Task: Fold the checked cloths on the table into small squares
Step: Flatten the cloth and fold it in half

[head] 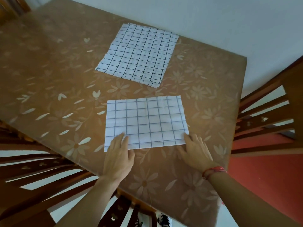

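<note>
**So: both hands flat at the near edge of the front cloth (146, 122)**

Right now the front cloth lies flat on the table (49, 76), on the person's side of the far stack (139, 53) of checked cloths & well apart from it; it's a rectangle, long axis running L-to-R across the person, short sides pointing away. L hand (118, 156) rests palm-down on the near-left corner, fingers (122, 138) straight on the fabric, gripping nothing; R hand (195, 151) sits at the near-right corner, fingertips (186, 137) just touching the cloth's edge, rest of the hand on the table, also straight, no pinch that I can see; red band (213, 171) on that wrist.

So the cloth lies ahead of both sets of fingers, i.e. away from the body, one hand per near corner; neither is really nearer, tho the L one overlaps the cloth more. My guess: it's prob. had one fold already (rectangle vs. the squarer stack; can't make out layers), so the task looks early, stack not yet begun. Next move, I'd say, turns on that long axis: to get a square, one short end should go sideways over the other, not near edge fwd; a hand would have to pinch its corner first. Risk: thin fabric sliding, corners landing out of line.
</note>
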Demonstrator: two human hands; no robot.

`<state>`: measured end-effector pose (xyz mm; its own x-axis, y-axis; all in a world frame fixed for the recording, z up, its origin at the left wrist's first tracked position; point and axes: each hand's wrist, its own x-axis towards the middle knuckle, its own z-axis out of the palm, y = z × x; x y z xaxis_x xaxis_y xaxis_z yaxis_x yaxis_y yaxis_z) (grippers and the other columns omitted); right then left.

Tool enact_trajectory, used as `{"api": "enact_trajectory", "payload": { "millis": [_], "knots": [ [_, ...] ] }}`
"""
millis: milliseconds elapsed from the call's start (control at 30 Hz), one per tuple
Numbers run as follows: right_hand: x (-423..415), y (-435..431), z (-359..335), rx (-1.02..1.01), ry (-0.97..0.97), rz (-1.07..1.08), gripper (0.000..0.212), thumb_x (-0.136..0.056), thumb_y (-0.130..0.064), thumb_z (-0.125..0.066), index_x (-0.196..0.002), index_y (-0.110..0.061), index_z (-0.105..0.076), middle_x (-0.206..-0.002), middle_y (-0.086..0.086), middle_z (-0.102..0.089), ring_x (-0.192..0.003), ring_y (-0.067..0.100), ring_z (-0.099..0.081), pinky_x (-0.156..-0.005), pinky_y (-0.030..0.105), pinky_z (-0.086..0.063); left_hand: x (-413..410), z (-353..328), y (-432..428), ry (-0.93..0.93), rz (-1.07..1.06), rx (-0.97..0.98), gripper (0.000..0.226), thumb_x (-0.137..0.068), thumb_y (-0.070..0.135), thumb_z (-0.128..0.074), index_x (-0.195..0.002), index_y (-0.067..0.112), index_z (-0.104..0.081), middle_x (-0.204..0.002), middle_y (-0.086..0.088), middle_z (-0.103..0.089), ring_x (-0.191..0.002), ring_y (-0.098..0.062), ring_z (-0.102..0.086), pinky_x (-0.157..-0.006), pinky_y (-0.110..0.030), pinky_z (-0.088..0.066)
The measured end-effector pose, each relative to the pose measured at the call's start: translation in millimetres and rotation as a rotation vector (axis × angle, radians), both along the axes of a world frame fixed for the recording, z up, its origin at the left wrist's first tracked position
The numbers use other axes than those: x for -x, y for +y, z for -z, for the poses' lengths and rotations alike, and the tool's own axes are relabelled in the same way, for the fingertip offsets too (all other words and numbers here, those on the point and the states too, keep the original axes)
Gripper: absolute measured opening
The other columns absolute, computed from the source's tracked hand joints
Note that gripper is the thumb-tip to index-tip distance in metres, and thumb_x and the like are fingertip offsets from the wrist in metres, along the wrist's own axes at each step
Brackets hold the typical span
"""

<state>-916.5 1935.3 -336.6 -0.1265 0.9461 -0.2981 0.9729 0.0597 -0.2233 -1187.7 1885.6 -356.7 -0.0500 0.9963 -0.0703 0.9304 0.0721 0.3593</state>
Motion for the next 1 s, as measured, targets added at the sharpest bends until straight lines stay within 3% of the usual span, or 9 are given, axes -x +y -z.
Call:
{"api": "enact_trajectory", "payload": {
  "millis": [167, 233, 300, 367, 533, 667, 767, 867, 1000],
  "knots": [
    [-2.7, 38.4, -4.4, 0.072, 0.283, 0.251, 0.019, -0.086, -0.031, -0.057, -0.08, -0.017, -0.046, -0.092, 0.003, -0.051, -0.091, 0.025, -0.049, -0.07, 0.031, -0.039, -37.7, 9.7, 9.9, -0.012, 0.114, 0.084, 0.051, -0.099, 0.03, -0.048, -0.148, 0.018, -0.039, -0.158, -0.005, -0.029, -0.147, -0.023, -0.022, -0.117, -0.04, -0.027],
    [-2.1, 53.8, -10.8, 0.072, 0.45, 0.401, 0.016, -0.087, -0.026, -0.059, -0.084, -0.01, -0.056, -0.084, 0.009, -0.058, -0.085, 0.031, -0.056, -0.062, 0.031, -0.041, -41.1, 15.6, 8.6, 0.007, 0.109, 0.088, 0.05, -0.097, 0.031, -0.052, -0.145, 0.019, -0.043, -0.156, -0.006, -0.033, -0.145, -0.025, -0.027, -0.115, -0.043, -0.033],
    [0.2, 69.3, -16.9, 0.126, 0.59, 0.558, 0.028, -0.088, -0.022, -0.059, -0.111, -0.006, -0.061, -0.094, 0.012, -0.064, -0.09, 0.029, -0.06, -0.069, 0.03, -0.044, -40.0, 21.0, 6.1, 0.0, 0.091, 0.074, 0.051, -0.094, 0.03, -0.057, -0.143, 0.02, -0.047, -0.155, -0.006, -0.036, -0.144, -0.027, -0.031, -0.112, -0.044, -0.035],
    [0.7, 85.0, -14.4, 0.17, 0.648, 0.693, 0.039, -0.083, -0.028, -0.06, -0.118, -0.009, -0.061, -0.102, 0.006, -0.066, -0.094, 0.023, -0.061, -0.074, 0.029, -0.045, -36.6, 26.2, 4.0, -0.006, 0.091, 0.067, 0.052, -0.093, 0.028, -0.061, -0.143, 0.021, -0.048, -0.155, -0.004, -0.036, -0.143, -0.026, -0.032, -0.111, -0.043, -0.034],
    [8.5, 107.8, -13.4, 0.231, 0.725, 0.765, 0.03, -0.063, -0.035, -0.062, -0.069, -0.005, -0.061, -0.064, 0.005, -0.058, -0.061, 0.022, -0.056, -0.056, 0.035, -0.049, -32.9, 28.2, 2.6, 0.009, 0.103, 0.058, 0.053, -0.093, 0.031, -0.06, -0.144, 0.024, -0.045, -0.157, -0.002, -0.033, -0.145, -0.024, -0.029, -0.113, -0.042, -0.032],
    [14.6, 116.5, -13.7, 0.338, 0.776, 0.791, 0.024, -0.079, -0.032, -0.067, -0.08, -0.011, -0.056, -0.063, 0.01, -0.05, -0.043, 0.016, -0.038, -0.035, 0.02, -0.03, -33.7, 27.2, 3.2, -0.005, 0.099, 0.069, 0.052, -0.096, 0.034, -0.055, -0.146, 0.027, -0.043, -0.158, 0.001, -0.029, -0.147, -0.021, -0.023, -0.115, -0.037, -0.022],
    [13.6, 122.8, -7.0, 0.334, 0.715, 0.758, 0.038, -0.077, -0.043, -0.072, -0.07, -0.01, -0.054, -0.054, 0.003, -0.049, -0.042, 0.016, -0.042, -0.041, 0.024, -0.033, -33.4, 26.1, 3.4, -0.019, 0.102, 0.073, 0.052, -0.098, 0.035, -0.051, -0.148, 0.028, -0.04, -0.16, 0.002, -0.025, -0.148, -0.019, -0.019, -0.116, -0.035, -0.019],
    [13.1, 123.8, -4.8, 0.246, 0.72, 0.747, 0.033, -0.076, -0.033, -0.078, -0.083, -0.002, -0.066, -0.076, 0.011, -0.067, -0.064, 0.024, -0.061, -0.06, 0.036, -0.053, -33.3, 23.0, 3.4, -0.03, 0.106, 0.076, 0.052, -0.099, 0.036, -0.049, -0.149, 0.029, -0.038, -0.161, 0.003, -0.023, -0.149, -0.017, -0.016, -0.117, -0.035, -0.019],
    [12.0, 117.9, -10.1, 0.164, 0.689, 0.771, 0.05, -0.074, -0.028, -0.08, -0.097, 0.014, -0.066, -0.092, 0.027, -0.07, -0.087, 0.041, -0.067, -0.081, 0.044, -0.056, -33.4, 20.5, 1.7, -0.018, 0.112, 0.083, 0.052, -0.098, 0.036, -0.051, -0.148, 0.027, -0.04, -0.16, 0.001, -0.025, -0.148, -0.019, -0.019, -0.117, -0.037, -0.025]
  ]
}}
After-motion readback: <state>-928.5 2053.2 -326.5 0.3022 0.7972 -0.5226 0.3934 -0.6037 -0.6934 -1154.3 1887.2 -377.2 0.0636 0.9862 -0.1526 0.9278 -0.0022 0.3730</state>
